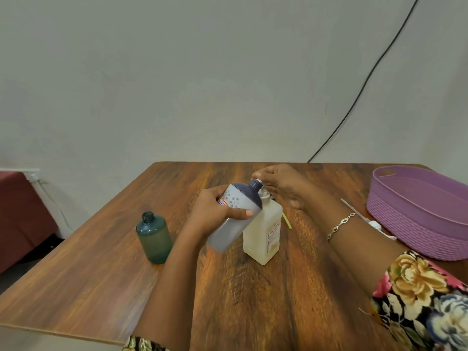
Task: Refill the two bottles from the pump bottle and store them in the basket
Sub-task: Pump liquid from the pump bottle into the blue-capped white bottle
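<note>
As we look past a floral sleeve (425,300) at the near right corner, the wooden tabletop (101,274) stretches away. Towards the left edge stands the green bottle (154,238), upright, neck open, well apart from both hands.

Mid-tabletop now: the left hand (215,211) grips the grey bottle (233,224) round its body, fingers and thumb wrapped, holding it off the surface and tilted, dark shoulder and neck leaning up to the right. Just behind it the pump bottle (264,231) stands upright, pale liquid inside. The grey bottle's mouth sits right at the pump head.

Over that head comes the right hand (281,186), bracelet (340,225) on the wrist, fingers curled down on the pump top; the pump itself is mostly hidden beneath them. A thin yellow strip (287,221) lies just right of the pump bottle.

Along the right edge sits the purple basket (415,219), with a white tube-like piece (374,224) just beside its left wall. Beyond the far edge, a black cable (367,79) climbs the wall.
</note>
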A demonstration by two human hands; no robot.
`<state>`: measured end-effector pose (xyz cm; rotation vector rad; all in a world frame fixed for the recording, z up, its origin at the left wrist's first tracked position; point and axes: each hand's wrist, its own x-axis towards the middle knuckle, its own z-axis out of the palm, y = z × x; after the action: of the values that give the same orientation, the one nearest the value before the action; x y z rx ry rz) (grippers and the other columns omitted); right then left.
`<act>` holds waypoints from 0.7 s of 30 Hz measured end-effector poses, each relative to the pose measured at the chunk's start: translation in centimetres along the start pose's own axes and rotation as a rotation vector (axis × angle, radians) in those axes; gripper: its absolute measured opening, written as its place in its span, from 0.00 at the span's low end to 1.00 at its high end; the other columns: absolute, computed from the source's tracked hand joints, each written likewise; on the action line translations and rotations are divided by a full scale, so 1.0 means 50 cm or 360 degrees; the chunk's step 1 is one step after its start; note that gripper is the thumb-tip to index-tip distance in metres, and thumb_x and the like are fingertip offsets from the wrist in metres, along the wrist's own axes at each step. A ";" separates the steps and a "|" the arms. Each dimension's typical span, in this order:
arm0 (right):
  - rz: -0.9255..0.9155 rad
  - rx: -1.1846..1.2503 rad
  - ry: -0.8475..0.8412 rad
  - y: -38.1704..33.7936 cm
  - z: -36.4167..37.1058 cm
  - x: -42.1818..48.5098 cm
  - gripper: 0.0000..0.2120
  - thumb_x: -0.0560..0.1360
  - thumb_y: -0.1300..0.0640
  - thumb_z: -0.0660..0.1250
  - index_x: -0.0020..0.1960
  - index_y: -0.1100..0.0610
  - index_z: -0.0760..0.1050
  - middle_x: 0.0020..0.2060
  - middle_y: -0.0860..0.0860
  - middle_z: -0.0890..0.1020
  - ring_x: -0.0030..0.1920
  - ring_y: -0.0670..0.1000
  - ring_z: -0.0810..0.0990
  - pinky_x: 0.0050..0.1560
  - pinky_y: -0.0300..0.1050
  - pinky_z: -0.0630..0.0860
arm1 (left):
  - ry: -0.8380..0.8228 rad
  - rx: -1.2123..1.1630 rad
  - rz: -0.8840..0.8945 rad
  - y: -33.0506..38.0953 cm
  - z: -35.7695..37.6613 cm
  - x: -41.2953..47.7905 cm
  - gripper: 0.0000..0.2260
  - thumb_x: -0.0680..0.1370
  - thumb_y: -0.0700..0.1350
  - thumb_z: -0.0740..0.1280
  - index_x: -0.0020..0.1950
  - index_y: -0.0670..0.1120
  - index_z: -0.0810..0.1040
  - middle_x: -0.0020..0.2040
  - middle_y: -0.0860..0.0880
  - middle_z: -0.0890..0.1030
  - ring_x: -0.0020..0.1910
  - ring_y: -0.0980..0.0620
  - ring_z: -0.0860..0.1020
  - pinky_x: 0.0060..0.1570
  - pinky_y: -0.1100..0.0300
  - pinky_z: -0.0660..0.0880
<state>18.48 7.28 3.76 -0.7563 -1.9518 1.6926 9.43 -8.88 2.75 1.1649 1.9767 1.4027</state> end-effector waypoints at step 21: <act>0.0099 0.0177 -0.0137 0.004 0.004 0.005 0.08 0.77 0.62 0.62 0.49 0.64 0.78 0.47 0.59 0.80 0.49 0.55 0.77 0.48 0.45 0.77 | -0.0033 -0.0060 -0.0017 -0.007 -0.007 0.001 0.12 0.66 0.41 0.76 0.46 0.49 0.78 0.41 0.50 0.81 0.38 0.53 0.79 0.32 0.64 0.75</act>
<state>18.17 7.30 3.54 -0.7209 -1.8901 1.8824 9.04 -9.07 2.56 1.1460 1.9310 1.4106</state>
